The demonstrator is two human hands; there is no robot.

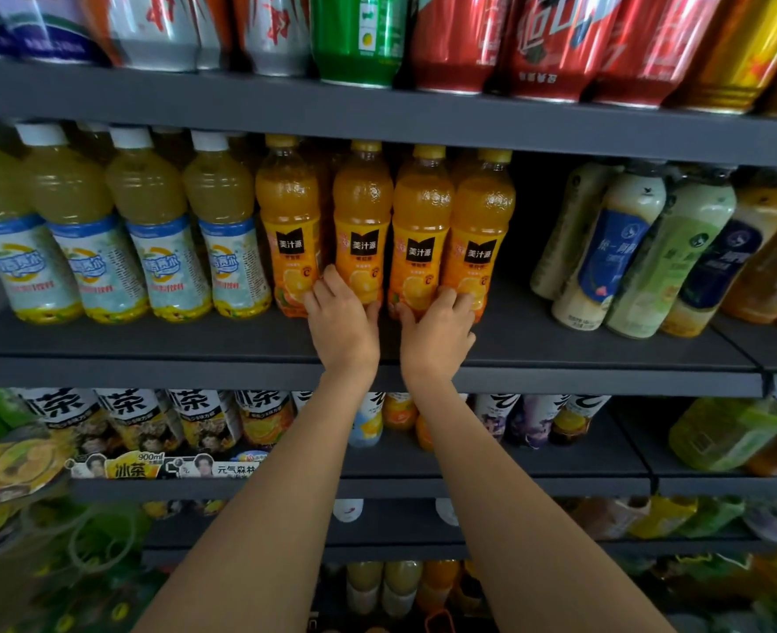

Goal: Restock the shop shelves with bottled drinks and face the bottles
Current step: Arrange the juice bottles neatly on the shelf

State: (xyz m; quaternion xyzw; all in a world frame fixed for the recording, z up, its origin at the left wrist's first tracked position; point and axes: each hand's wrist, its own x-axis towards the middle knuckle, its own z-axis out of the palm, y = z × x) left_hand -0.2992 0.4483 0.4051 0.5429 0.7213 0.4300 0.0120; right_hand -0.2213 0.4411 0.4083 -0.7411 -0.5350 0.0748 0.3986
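Several orange juice bottles with yellow caps and black label patches stand in a row on the dark middle shelf [560,344]. My left hand [342,319] grips the base of the second orange bottle [363,221], fingers curled round its left side. My right hand [437,333] grips the base of the third orange bottle [420,230], its fingertips also reaching the fourth orange bottle [480,226]. The first orange bottle [288,221] stands just left of my left hand. All labels face forward.
Pale yellow drinks with white caps [149,230] fill the shelf's left. A dark gap [526,230] lies right of the orange row, then leaning milk-tea bottles [619,249]. Cans [455,38] line the shelf above. Iced-tea bottles [126,418] sit on the shelf below.
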